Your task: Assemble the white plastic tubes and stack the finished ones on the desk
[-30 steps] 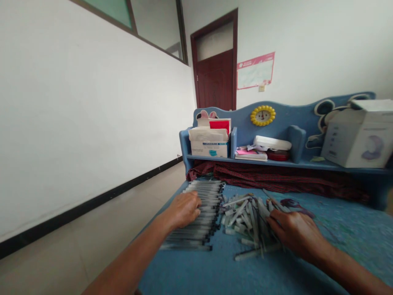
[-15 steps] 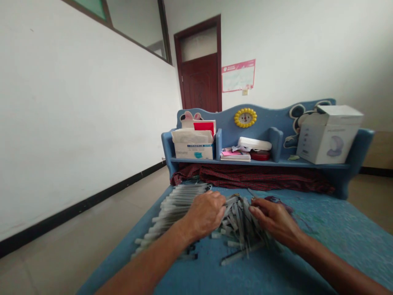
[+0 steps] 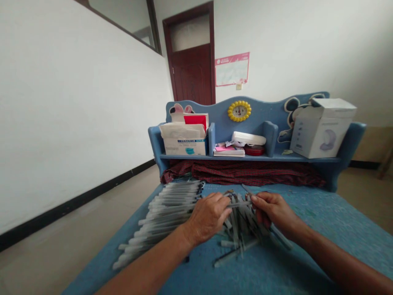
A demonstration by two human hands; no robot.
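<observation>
My left hand [image 3: 210, 215] is closed around one end of a translucent pen-like tube [image 3: 239, 204], which lies level between my hands. My right hand [image 3: 274, 213] pinches at the tube's other end. From under the right palm a slim greyish barrel [image 3: 281, 237] sticks out toward the front, and a thin pointed piece shows above its fingertips. Below and between the hands lies a loose heap of translucent pen parts [image 3: 236, 229]. To the left, partly behind my left forearm, many translucent pens with dark ends [image 3: 166, 207] lie side by side in a row.
The blue table [image 3: 233, 276] has a raised back shelf holding a mask box [image 3: 184, 146], papers [image 3: 229, 151], a red round tin [image 3: 254, 151] and a white carton [image 3: 324, 133]. A yellow flower-shaped clock [image 3: 239, 111] is on the backboard. Dark red checked cloth [image 3: 242, 173] lies under the shelf.
My hands now hold a tube level between them, where earlier it did not show clearly. My right hand has turned, and a barrel shows beneath it. The view has shifted slightly.
</observation>
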